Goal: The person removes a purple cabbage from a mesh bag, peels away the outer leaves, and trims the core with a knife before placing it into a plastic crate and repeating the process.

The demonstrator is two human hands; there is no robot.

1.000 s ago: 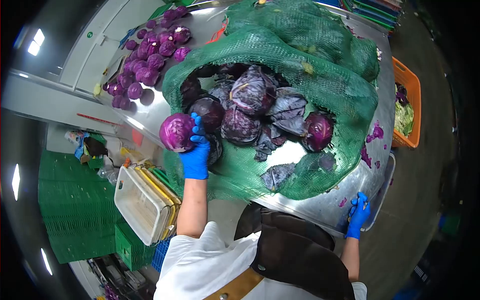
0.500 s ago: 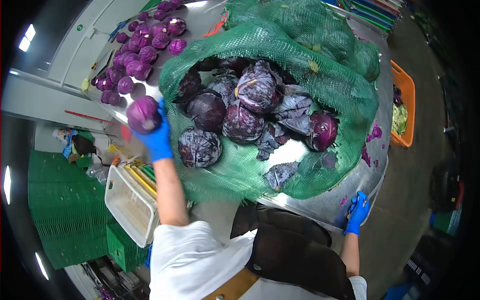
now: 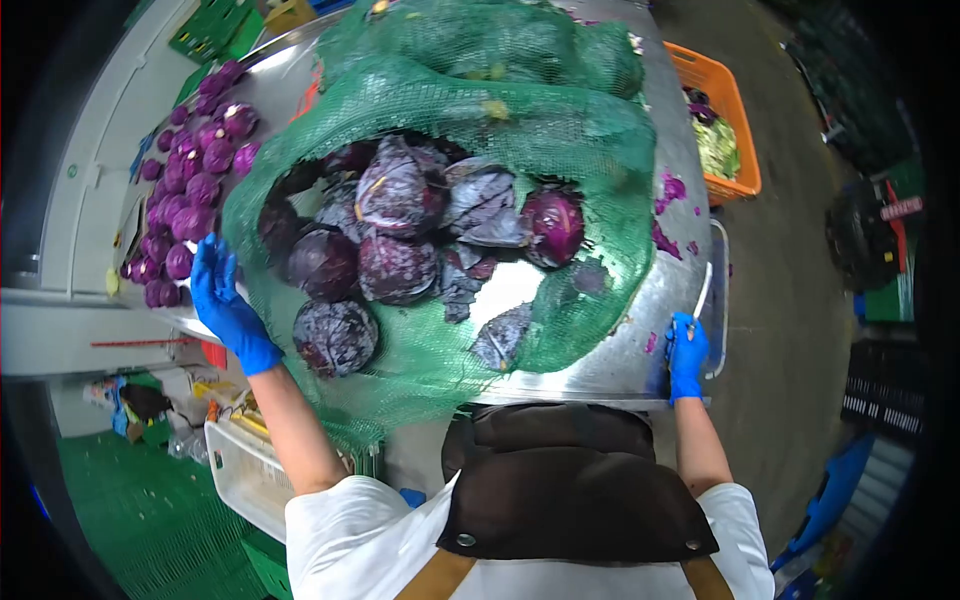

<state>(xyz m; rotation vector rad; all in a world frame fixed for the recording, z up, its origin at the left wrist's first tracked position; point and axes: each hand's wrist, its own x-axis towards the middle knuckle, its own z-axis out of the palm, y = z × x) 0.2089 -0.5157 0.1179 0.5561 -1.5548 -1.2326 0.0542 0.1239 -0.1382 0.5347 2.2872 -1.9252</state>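
Observation:
My left hand (image 3: 232,312), in a blue glove, is open with its fingers stretched out and nothing in it. It is beside the near end of a pile of trimmed, bright purple cabbages (image 3: 185,190) on the left. At the table's right corner my right hand (image 3: 687,355), also gloved, is closed around a knife (image 3: 706,288) whose thin, pale blade points away from me. Between my hands lies an open green mesh sack (image 3: 590,120) with several untrimmed red cabbages (image 3: 398,268) and loose outer leaves (image 3: 485,205) in its mouth.
The metal table (image 3: 590,375) carries purple leaf scraps (image 3: 668,190) on its right side. An orange crate (image 3: 740,125) with trimmings stands beyond the right edge. At lower left are a white crate (image 3: 240,470) and green crates (image 3: 130,500).
My left hand has let go of a trimmed purple cabbage, now among the pile at left. The view has turned, and the knife blade shows more clearly in my right hand.

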